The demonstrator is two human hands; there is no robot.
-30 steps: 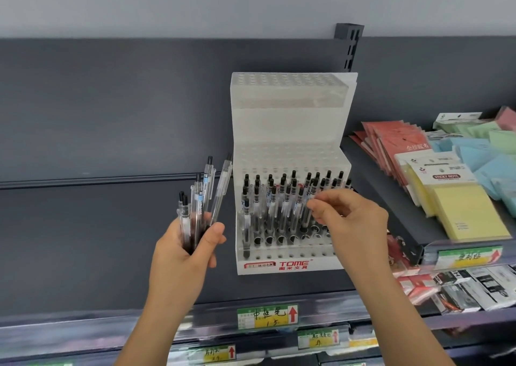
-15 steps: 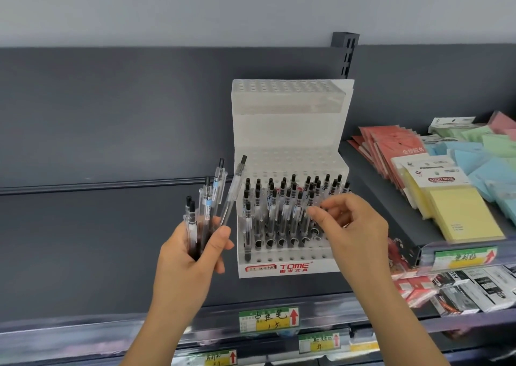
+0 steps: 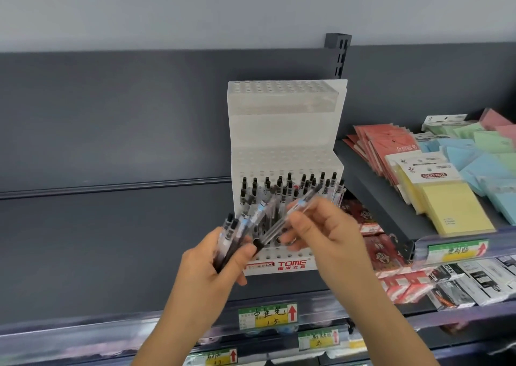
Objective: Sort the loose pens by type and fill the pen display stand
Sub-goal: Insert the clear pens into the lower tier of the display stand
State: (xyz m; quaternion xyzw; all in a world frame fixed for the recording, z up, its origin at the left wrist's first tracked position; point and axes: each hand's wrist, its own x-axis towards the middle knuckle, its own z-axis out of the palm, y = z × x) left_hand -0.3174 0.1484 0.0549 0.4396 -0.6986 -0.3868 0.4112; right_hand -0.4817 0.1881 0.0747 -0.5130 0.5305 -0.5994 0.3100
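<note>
A white tiered pen display stand [image 3: 284, 139] stands on the dark shelf, its lower tier holding several clear black-capped pens [image 3: 290, 184]; the upper tiers hold nothing. My left hand [image 3: 212, 265] grips a bundle of several clear pens [image 3: 237, 231], tilted up to the right, in front of the stand's left side. My right hand [image 3: 326, 234] pinches one clear pen [image 3: 290, 217] that still lies against the bundle, its black cap pointing up right.
Yellow sticky-note pads [image 3: 446, 206], red packets [image 3: 382, 145] and blue and green pads [image 3: 480, 153] fill the raised shelf to the right. Black-and-white packets [image 3: 474, 282] lie below them. Price labels [image 3: 268, 315] line the shelf's front edge. A dark back panel spreads left.
My right hand left the stand's pens and came left to the bundle, taking hold of one pen. My left hand tilted the bundle right and moved toward the stand.
</note>
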